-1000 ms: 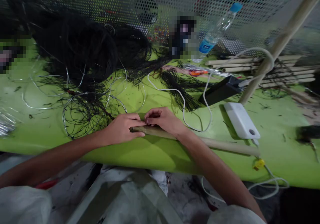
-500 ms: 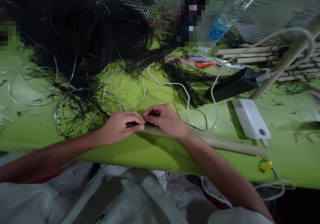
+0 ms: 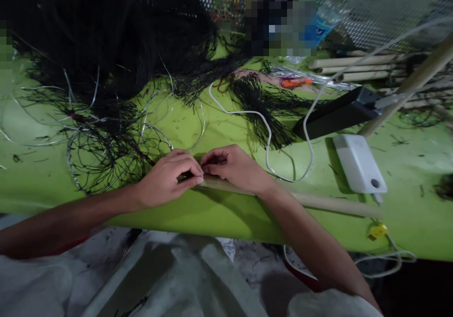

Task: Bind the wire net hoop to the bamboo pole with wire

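Left hand, head view: left hand (image 3: 173,178) has thumb and fingers curled narrowly about the near-left end of a smooth, pale brown, round wooden pole (image 3: 332,204).
Right hand: right hand (image 3: 237,168) has fingertips drawn together just beside the left's; whether anything fine lies between them, cannot tell.
Pole: lies under both hands, running right beneath the right wrist, along the front of the glossy lime-green tabletop (image 3: 226,218). Risk: far end looks unpinned; a sideways tug could roll it toward the body.
Netting: black, knotted mesh netting on a thin hoop (image 3: 106,152), just beyond and left of the left hand, strands reaching close to it. Risk: a strand may snag on the left fingers if that hand draws back.
Fingertips: crowded together, partly hiding the pole end. Risk: a slack pinch could let something thin slip unseen.
Cable: thin white plastic cable (image 3: 271,137) loops beyond the right hand. Risk: a wide rightward sweep could catch it.
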The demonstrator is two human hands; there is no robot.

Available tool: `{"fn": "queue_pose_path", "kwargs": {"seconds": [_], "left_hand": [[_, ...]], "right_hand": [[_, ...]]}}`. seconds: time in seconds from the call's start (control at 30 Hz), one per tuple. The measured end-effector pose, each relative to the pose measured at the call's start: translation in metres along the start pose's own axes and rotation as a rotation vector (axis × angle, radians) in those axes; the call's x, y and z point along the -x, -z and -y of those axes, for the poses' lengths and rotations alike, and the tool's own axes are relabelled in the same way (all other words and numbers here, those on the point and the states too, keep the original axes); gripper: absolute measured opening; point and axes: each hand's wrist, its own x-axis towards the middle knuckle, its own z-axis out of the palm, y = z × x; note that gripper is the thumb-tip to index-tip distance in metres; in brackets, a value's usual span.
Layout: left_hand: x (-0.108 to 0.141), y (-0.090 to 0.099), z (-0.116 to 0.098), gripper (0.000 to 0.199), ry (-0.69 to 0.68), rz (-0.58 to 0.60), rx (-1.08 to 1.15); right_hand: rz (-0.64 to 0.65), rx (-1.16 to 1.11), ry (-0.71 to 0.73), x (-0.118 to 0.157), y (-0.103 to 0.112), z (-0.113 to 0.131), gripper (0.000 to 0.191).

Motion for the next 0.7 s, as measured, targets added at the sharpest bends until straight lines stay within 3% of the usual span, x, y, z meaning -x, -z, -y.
{"fn": "queue_pose_path", "kwargs": {"seconds": [0.23,0.37,0.53,0.7], "left_hand": [[0.0019,-0.0003,0.0015,0.013,-0.05,-0.005,0.004],[0.0038,0.0033,0.0009,0.013,-0.002,0.096,-0.067],[0.006,0.0059,0.0005,0.038,0.089,0.173,-0.175],[0.0063,0.0019,0.0022,0.027,0.009,0.117,-0.215]], "right_hand": [[-0.016,0.057,-0.008,-0.0045,-0.0008,0.0007,0.019],[-0.086,0.084,0.006,-0.0043,-0.0023,-0.0006,0.016],[-0.104,0.087,0.04,-0.0032,-0.0044,-0.0003,0.015],[-0.13,0.071,0.072,0.0001,-0.0071,-0.0018,0.016]]}}
